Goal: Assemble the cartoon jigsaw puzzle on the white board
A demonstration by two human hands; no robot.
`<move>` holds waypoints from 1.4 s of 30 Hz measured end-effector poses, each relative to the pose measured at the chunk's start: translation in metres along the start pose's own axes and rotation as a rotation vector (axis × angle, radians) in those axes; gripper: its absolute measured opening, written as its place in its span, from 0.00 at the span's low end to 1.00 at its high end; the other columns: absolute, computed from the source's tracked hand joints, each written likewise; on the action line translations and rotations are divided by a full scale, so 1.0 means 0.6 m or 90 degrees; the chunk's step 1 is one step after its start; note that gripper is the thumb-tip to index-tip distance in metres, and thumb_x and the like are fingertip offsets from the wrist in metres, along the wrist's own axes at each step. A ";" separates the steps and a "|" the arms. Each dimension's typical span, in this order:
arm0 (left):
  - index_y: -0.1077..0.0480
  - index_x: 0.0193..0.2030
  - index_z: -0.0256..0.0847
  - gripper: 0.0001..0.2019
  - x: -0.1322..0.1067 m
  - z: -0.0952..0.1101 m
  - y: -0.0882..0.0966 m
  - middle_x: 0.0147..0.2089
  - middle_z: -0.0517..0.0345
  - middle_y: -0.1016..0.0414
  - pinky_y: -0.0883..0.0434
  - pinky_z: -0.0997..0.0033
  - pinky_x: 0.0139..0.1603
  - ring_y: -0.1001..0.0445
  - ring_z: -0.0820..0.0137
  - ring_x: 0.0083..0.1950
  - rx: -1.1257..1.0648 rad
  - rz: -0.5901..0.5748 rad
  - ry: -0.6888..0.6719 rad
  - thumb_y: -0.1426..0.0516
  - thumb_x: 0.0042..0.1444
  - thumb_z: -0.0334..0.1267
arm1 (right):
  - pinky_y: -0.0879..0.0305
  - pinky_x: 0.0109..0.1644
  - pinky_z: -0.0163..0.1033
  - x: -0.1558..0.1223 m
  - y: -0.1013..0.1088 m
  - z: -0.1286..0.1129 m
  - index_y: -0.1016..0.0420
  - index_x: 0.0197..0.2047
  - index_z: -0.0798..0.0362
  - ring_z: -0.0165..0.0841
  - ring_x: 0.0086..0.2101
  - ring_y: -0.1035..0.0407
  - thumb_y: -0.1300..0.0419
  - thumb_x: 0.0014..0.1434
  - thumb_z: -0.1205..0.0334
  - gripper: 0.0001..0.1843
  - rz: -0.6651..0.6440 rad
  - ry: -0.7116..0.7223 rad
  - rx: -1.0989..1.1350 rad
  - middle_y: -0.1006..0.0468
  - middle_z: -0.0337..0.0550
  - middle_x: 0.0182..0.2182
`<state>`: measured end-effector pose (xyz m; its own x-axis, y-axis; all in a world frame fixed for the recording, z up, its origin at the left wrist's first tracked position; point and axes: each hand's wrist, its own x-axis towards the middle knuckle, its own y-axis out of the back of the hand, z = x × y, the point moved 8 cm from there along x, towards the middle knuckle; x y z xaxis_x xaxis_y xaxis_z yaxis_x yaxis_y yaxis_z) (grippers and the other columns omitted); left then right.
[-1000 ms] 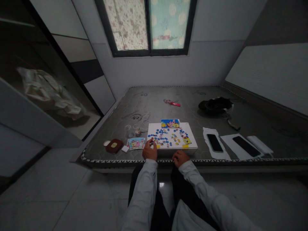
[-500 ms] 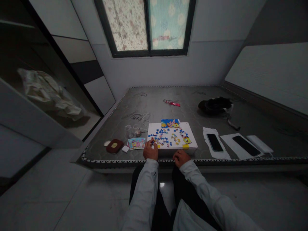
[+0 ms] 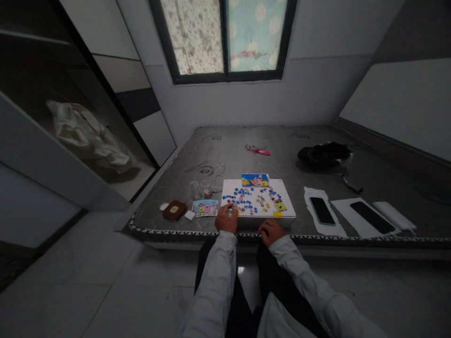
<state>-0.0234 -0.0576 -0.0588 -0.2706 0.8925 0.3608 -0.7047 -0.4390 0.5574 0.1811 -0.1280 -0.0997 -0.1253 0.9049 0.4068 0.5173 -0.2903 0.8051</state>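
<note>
Two phones (image 3: 321, 210), two picture cards (image 3: 205, 207), one white board (image 3: 286, 209).

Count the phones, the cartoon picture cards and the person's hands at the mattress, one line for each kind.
Phones: 2, left phone, right phone
Cartoon picture cards: 2, far card, near card
Hands: 2, left hand, right hand
Total: 6

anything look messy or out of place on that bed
Nothing spilled or broken. The puzzle pieces lie loose and scattered over the white board, and a white cable sits in a tangle on the bare mattress behind it.
</note>
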 end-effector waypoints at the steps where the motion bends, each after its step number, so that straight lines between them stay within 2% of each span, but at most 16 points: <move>1: 0.24 0.42 0.47 0.10 0.000 0.001 0.001 0.44 0.58 0.21 0.30 0.70 0.44 0.24 0.66 0.43 -0.003 -0.002 0.001 0.41 0.52 0.35 | 0.36 0.42 0.39 0.000 0.001 0.000 0.24 0.25 0.50 0.35 0.36 0.33 0.45 0.48 0.74 0.12 0.000 0.000 0.001 0.26 0.43 0.29; 10: 0.23 0.42 0.47 0.10 0.000 -0.001 -0.001 0.43 0.59 0.21 0.30 0.70 0.44 0.24 0.68 0.43 -0.013 0.002 -0.016 0.41 0.53 0.36 | 0.36 0.42 0.40 -0.001 0.003 -0.002 0.24 0.25 0.51 0.36 0.35 0.34 0.45 0.49 0.73 0.11 0.008 0.009 -0.006 0.27 0.44 0.29; 17: 0.22 0.37 0.45 0.06 0.002 -0.007 -0.012 0.39 0.59 0.19 0.29 0.71 0.46 0.23 0.68 0.42 -0.034 -0.001 -0.039 0.42 0.55 0.37 | 0.36 0.42 0.39 -0.001 -0.001 -0.002 0.25 0.25 0.51 0.35 0.35 0.33 0.45 0.48 0.73 0.11 0.009 0.004 -0.006 0.27 0.43 0.29; 23: 0.24 0.45 0.44 0.11 0.008 -0.017 -0.009 0.46 0.56 0.21 0.29 0.71 0.49 0.24 0.69 0.47 -0.072 0.019 -0.031 0.47 0.63 0.39 | 0.35 0.43 0.40 0.000 0.000 -0.001 0.24 0.25 0.50 0.36 0.36 0.33 0.45 0.48 0.73 0.11 0.002 0.001 -0.012 0.26 0.43 0.29; 28: 0.25 0.44 0.43 0.13 0.012 -0.022 -0.001 0.47 0.54 0.21 0.31 0.69 0.52 0.25 0.68 0.49 -0.090 0.028 -0.005 0.50 0.65 0.41 | 0.35 0.42 0.40 0.001 0.007 -0.006 0.24 0.26 0.50 0.36 0.36 0.33 0.45 0.49 0.73 0.11 -0.010 0.015 -0.010 0.26 0.44 0.30; 33: 0.28 0.43 0.42 0.12 0.013 -0.038 -0.002 0.45 0.54 0.22 0.31 0.69 0.49 0.24 0.68 0.46 -0.084 0.038 0.047 0.52 0.66 0.40 | 0.35 0.42 0.40 0.001 0.009 -0.008 0.24 0.25 0.51 0.36 0.35 0.33 0.45 0.48 0.73 0.11 -0.005 0.014 -0.012 0.26 0.44 0.29; 38: 0.32 0.43 0.45 0.10 0.011 -0.050 -0.012 0.39 0.59 0.20 0.31 0.74 0.38 0.23 0.72 0.36 -0.082 0.013 0.085 0.53 0.67 0.41 | 0.36 0.42 0.40 0.000 0.003 -0.005 0.24 0.26 0.50 0.36 0.36 0.33 0.45 0.48 0.73 0.11 -0.010 0.008 -0.015 0.26 0.44 0.29; 42: 0.33 0.44 0.44 0.09 0.010 -0.052 -0.012 0.41 0.58 0.20 0.30 0.74 0.38 0.22 0.71 0.39 -0.085 0.015 0.098 0.53 0.67 0.41 | 0.36 0.43 0.39 0.001 0.001 -0.004 0.24 0.26 0.50 0.36 0.36 0.33 0.46 0.48 0.74 0.12 -0.017 0.011 -0.003 0.26 0.43 0.29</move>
<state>-0.0404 -0.0456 -0.0841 -0.3775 0.8923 0.2477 -0.7756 -0.4508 0.4419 0.1794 -0.1282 -0.0978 -0.1536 0.9067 0.3928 0.5095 -0.2680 0.8177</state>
